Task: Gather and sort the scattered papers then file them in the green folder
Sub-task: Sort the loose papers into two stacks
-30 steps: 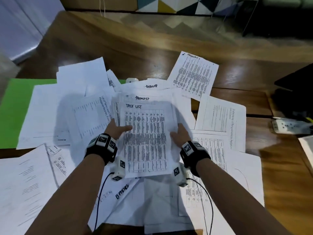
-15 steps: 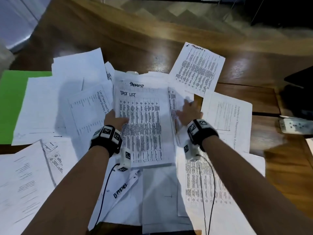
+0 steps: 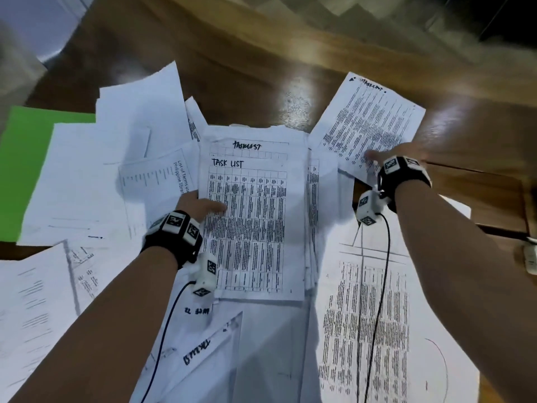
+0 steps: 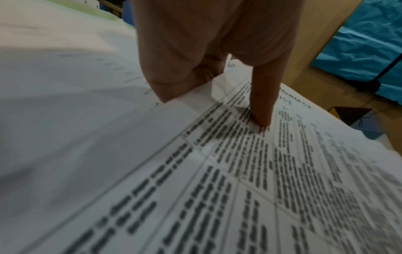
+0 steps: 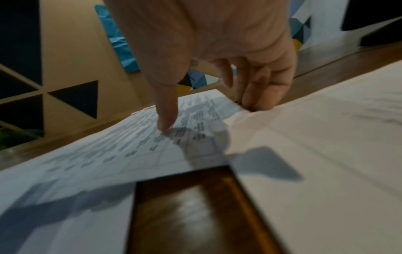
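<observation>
A stack of "TASK LIST" sheets (image 3: 252, 222) lies in the middle of the wooden table. My left hand (image 3: 203, 205) holds its left edge, thumb (image 4: 261, 110) on the top sheet (image 4: 250, 171) and fingers tucked under. My right hand (image 3: 386, 155) is out at the upper right on a loose printed sheet (image 3: 366, 120). There the thumb (image 5: 165, 118) presses on that sheet (image 5: 130, 146) and the fingers (image 5: 259, 92) curl down at its edge. The green folder (image 3: 26, 158) lies at the far left, partly under papers.
Loose sheets cover the table: a pile over the folder (image 3: 87, 175), more at the lower left (image 3: 35, 301), a printed table sheet at the lower right (image 3: 372, 315). A white power strip (image 3: 530, 257) sits at the right edge. Bare wood (image 3: 261, 82) shows beyond the papers.
My right hand has let go of the stack's right edge and moved up and right onto the loose printed sheet. My left hand keeps its hold on the stack.
</observation>
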